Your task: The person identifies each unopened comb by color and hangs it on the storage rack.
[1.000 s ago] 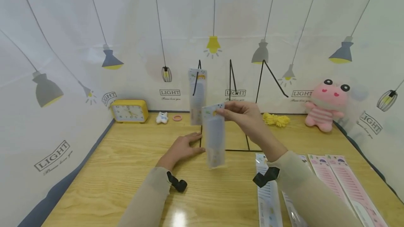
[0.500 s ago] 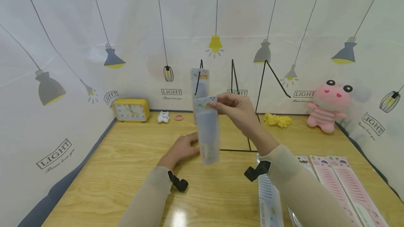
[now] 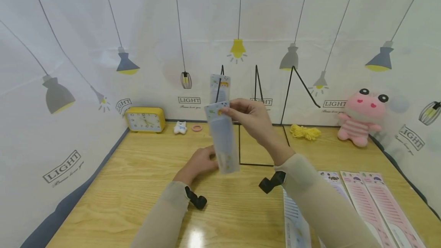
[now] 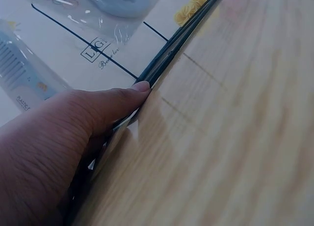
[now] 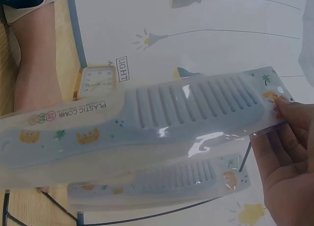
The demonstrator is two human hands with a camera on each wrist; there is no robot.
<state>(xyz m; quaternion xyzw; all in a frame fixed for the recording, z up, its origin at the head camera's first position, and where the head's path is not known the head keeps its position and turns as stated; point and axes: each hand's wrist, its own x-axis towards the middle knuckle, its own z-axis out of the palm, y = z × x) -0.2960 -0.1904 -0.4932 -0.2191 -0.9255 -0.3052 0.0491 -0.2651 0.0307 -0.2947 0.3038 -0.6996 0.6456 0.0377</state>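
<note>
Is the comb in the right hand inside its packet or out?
Inside: the right wrist view shows a shiny packet around the blue comb, and the right hand pinches its printed top.

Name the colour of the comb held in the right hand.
Light blue: the packaged comb shows best in the right wrist view.

- White wall covering (image 3: 155, 18), printed with grey, blue and yellow pendant lamps (image 3: 237, 49) and boxed "LIGHT" lettering (image 3: 188, 100)
- Blue-grey band (image 3: 65, 206) along its lower edge
- Yellowish wood-grain tabletop (image 3: 138, 186)
- White glare spot (image 3: 195, 236) on the wood
</note>
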